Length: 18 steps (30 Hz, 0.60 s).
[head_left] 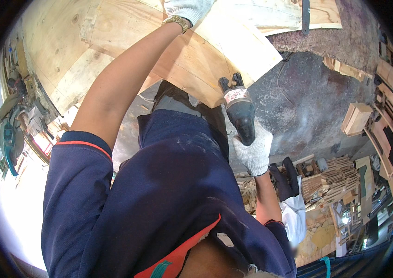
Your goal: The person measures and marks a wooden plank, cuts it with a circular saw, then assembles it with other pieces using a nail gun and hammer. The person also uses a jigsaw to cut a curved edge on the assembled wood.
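My right hand (256, 148), in a white knit glove, is closed round the body of a dark power tool that looks like a jigsaw (241, 113). Its forked front end sits at the near corner of a plywood board (182, 67); the blade cannot be made out. Gloved as well, my left hand (188, 8) rests on the board's far part, below a gold-coloured wristwatch (178, 22). The top edge of the picture cuts off its fingers. More pale plywood (66, 60) lies under and beside this board.
A dark flat strip (306, 16) lies on plywood at the far right. Below the boards is a grey, scuffed floor (307, 99). A teal power saw (10, 139) stands at the left. Stacked wood strips (333, 178) and a wooden block (357, 118) are at the right.
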Available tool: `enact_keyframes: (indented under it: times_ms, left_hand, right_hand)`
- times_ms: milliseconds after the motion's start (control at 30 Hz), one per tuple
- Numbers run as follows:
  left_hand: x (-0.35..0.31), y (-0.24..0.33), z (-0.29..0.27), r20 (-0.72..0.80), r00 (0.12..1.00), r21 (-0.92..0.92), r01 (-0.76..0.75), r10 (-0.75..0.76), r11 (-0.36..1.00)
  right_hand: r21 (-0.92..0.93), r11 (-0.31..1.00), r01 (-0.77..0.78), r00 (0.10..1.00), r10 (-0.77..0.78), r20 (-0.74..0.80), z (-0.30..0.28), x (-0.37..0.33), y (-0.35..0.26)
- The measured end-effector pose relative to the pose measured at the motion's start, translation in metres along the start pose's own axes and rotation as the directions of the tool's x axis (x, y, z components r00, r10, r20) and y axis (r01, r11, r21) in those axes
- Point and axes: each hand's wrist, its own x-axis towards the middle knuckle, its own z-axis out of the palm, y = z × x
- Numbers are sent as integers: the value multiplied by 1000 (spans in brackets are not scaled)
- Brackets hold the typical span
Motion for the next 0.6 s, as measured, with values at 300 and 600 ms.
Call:
enact_keyframes:
  times_ms: [300, 600]
  left_hand:
    - [0, 0, -3, 25, 1000, -48, 1, 0, 999]
    - [1, 0, -5, 59, 998, -43, 3, 0, 999]
  right_hand:
    - [12, 1000, -25, 1000, 25, 12, -1, 3, -2]
    - [19, 1000, -9, 1000, 9, -7, 0, 8, -8]
